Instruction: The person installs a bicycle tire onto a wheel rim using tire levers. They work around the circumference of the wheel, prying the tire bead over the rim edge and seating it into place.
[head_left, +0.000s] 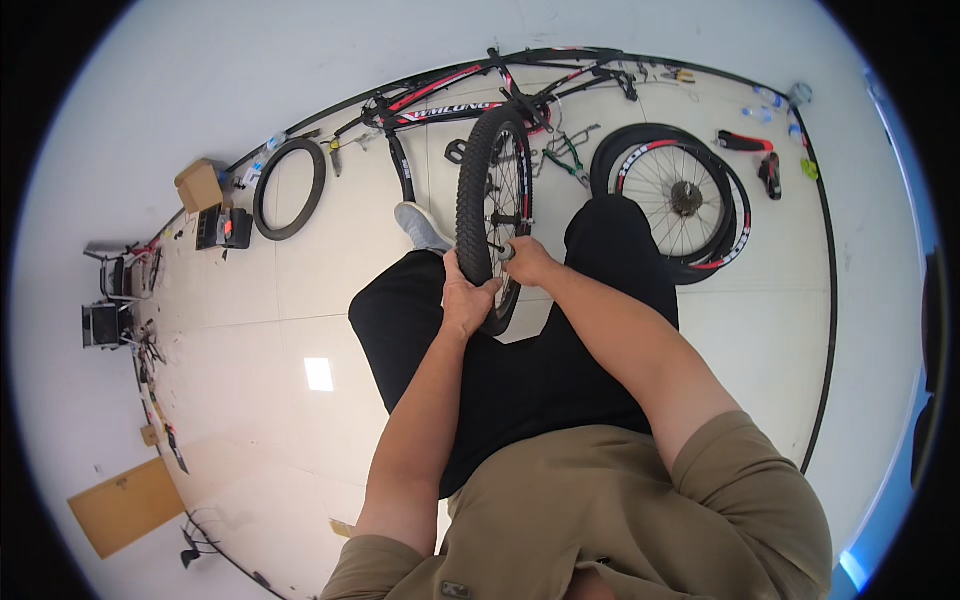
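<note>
An upright bicycle wheel with a black knobby tyre [478,160] and red-marked rim stands between my legs. My left hand [465,298] grips the lower part of its tyre, thumb across the tread. My right hand [532,262] is closed on a small grey cylindrical tool [506,252] at the rim, among the spokes; the tool's far end is hard to make out. Just behind the wheel are a black bicycle frame [445,112] with red and white markings and a pedal [456,152].
Two overlapping wheels [686,198] lie right of my knee, near a saddle [742,142] and green metal parts [565,150]. At left are a loose tyre [262,190], a cardboard box [198,182] and a black toolbox [228,228]. My shoe [420,225] is beside the wheel.
</note>
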